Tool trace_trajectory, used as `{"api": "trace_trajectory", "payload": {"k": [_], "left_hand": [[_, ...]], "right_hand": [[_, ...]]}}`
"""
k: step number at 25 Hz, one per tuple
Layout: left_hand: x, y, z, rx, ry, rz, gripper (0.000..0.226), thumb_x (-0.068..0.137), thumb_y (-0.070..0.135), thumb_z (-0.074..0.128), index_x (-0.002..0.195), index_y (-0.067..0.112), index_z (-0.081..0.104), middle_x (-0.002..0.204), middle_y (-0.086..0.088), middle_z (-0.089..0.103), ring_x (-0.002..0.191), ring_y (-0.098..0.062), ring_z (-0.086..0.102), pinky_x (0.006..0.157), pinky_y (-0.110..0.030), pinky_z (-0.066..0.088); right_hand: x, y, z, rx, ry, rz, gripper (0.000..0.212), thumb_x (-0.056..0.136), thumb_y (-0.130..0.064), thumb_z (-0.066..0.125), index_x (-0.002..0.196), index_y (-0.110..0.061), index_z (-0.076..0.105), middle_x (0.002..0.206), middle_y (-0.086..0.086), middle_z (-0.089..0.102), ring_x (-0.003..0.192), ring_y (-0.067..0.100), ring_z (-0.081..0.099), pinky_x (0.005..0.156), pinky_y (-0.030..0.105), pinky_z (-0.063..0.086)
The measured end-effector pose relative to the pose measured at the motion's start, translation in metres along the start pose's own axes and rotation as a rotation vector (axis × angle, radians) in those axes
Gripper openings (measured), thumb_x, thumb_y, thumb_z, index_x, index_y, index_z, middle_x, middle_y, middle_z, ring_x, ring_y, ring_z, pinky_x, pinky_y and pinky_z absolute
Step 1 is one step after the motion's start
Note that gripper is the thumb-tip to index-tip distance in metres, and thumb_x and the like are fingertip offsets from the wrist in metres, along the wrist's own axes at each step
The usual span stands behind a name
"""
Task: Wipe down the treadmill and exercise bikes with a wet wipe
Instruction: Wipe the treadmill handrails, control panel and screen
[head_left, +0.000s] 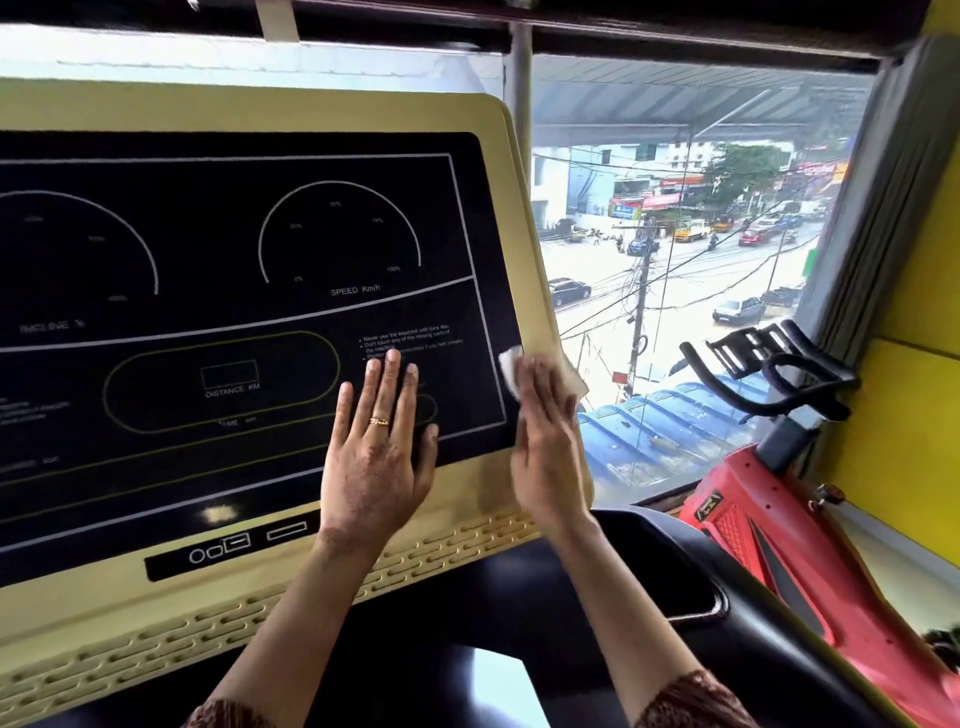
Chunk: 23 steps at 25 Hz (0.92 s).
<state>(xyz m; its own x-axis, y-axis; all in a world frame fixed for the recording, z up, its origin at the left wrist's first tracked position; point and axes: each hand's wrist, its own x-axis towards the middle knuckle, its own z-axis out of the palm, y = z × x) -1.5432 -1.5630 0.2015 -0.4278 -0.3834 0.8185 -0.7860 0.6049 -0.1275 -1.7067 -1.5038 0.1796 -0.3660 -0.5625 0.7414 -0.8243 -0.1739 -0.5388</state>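
The big treadmill screen (208, 249) is sitting on the left, black with white lines, inside a cream frame (260, 111). The left hand (376, 457) is lying flat on the lower right part of the black screen. Its fingers (389, 374) are stretching out straight and a little apart, touching the screen and holding nothing. A gold ring (378, 421) is shining on one finger. Just beside it, the right hand (545, 447) is pressing a white wet wipe (511, 369) against the right edge of the cream frame. Its fingers (540, 384) are lying straight and close together on top of the wipe, not curling around it. Bits of the wipe are poking out on both sides of the fingers. Farther right, a red exercise bike (769, 525) with black handlebars (769, 364) is standing near the window (675, 234), well apart from both hands.
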Motion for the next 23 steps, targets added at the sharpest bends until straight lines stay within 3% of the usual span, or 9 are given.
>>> {"api": "trace_trajectory", "payload": {"k": [3, 7, 8, 12, 13, 16, 18, 20, 23], "left_hand": [[0.001, -0.001, 0.0, -0.017, 0.001, 0.005, 0.06, 0.095, 0.036, 0.033, 0.144, 0.002, 0.034, 0.153, -0.016, 0.024, 0.143, -0.026, 0.019, 0.119, -0.038, 0.005], [-0.004, -0.001, 0.002, -0.051, 0.008, 0.009, 0.057, 0.095, 0.034, 0.035, 0.143, 0.003, 0.034, 0.153, -0.015, 0.026, 0.142, -0.026, 0.021, 0.118, -0.037, 0.007], [-0.006, 0.0, 0.002, -0.063, 0.012, 0.007, 0.057, 0.095, 0.032, 0.036, 0.143, 0.002, 0.035, 0.153, -0.015, 0.026, 0.142, -0.027, 0.022, 0.118, -0.038, 0.007], [-0.026, -0.004, -0.004, -0.106, 0.022, 0.025, 0.055, 0.094, 0.028, 0.038, 0.142, 0.002, 0.037, 0.152, -0.016, 0.028, 0.141, -0.028, 0.024, 0.118, -0.035, 0.006], [-0.034, -0.005, -0.006, -0.11, 0.015, 0.03, 0.055, 0.093, 0.028, 0.038, 0.142, 0.002, 0.037, 0.152, -0.015, 0.028, 0.141, -0.027, 0.024, 0.119, -0.035, 0.005], [-0.053, -0.008, -0.01, -0.09, 0.006, 0.034, 0.055, 0.093, 0.027, 0.038, 0.142, 0.002, 0.037, 0.152, -0.015, 0.029, 0.141, -0.026, 0.024, 0.119, -0.035, 0.005], [-0.058, -0.007, -0.009, -0.067, 0.009, 0.024, 0.054, 0.094, 0.027, 0.037, 0.143, 0.002, 0.037, 0.152, -0.015, 0.028, 0.141, -0.026, 0.024, 0.118, -0.037, 0.005], [-0.058, -0.006, -0.007, -0.05, 0.013, 0.025, 0.054, 0.095, 0.027, 0.036, 0.142, 0.002, 0.037, 0.152, -0.016, 0.029, 0.141, -0.028, 0.025, 0.118, -0.039, 0.006], [-0.06, -0.007, -0.006, -0.047, 0.02, 0.04, 0.053, 0.096, 0.027, 0.037, 0.143, 0.002, 0.037, 0.152, -0.016, 0.029, 0.141, -0.028, 0.026, 0.118, -0.039, 0.008]], "right_hand": [[-0.04, -0.002, -0.002, -0.051, -0.155, -0.261, 0.061, 0.094, 0.001, 0.042, 0.149, -0.014, 0.021, 0.158, 0.002, 0.017, 0.147, 0.016, 0.005, 0.12, 0.039, 0.004], [-0.049, 0.016, -0.016, -0.026, -0.057, 0.088, 0.052, 0.101, -0.027, 0.026, 0.15, -0.021, 0.01, 0.158, -0.006, 0.001, 0.146, 0.008, -0.006, 0.12, 0.037, -0.002], [-0.055, 0.006, -0.011, -0.031, -0.095, 0.061, 0.052, 0.102, -0.028, 0.026, 0.15, -0.018, 0.009, 0.157, -0.004, -0.001, 0.145, 0.008, -0.008, 0.119, 0.036, -0.003], [-0.091, -0.012, 0.007, -0.237, -0.314, -0.418, 0.057, 0.094, -0.014, 0.026, 0.15, -0.015, 0.015, 0.156, 0.0, 0.013, 0.146, 0.013, 0.003, 0.119, 0.03, 0.001], [-0.087, 0.003, -0.001, -0.264, -0.285, -0.397, 0.062, 0.09, -0.012, 0.025, 0.15, -0.017, 0.012, 0.156, -0.001, 0.011, 0.146, 0.015, 0.005, 0.119, 0.031, 0.004], [-0.077, 0.038, -0.029, -0.14, -0.153, 0.099, 0.056, 0.096, -0.019, 0.022, 0.148, -0.022, 0.0, 0.155, -0.006, -0.006, 0.143, 0.005, -0.01, 0.118, 0.03, 0.001], [-0.08, 0.025, -0.02, -0.086, -0.171, 0.15, 0.061, 0.093, -0.01, 0.028, 0.147, -0.016, 0.0, 0.155, -0.001, -0.006, 0.142, 0.003, -0.015, 0.118, 0.027, -0.004], [-0.094, -0.01, 0.002, -0.109, -0.319, -0.084, 0.074, 0.079, 0.005, 0.032, 0.148, -0.008, 0.009, 0.155, 0.005, 0.004, 0.144, 0.009, -0.012, 0.117, 0.025, -0.008], [-0.096, -0.006, 0.005, -0.287, -0.472, -0.54, 0.083, 0.07, 0.001, 0.03, 0.15, -0.015, 0.014, 0.156, -0.001, 0.012, 0.146, 0.015, 0.002, 0.119, 0.03, -0.004]]}}
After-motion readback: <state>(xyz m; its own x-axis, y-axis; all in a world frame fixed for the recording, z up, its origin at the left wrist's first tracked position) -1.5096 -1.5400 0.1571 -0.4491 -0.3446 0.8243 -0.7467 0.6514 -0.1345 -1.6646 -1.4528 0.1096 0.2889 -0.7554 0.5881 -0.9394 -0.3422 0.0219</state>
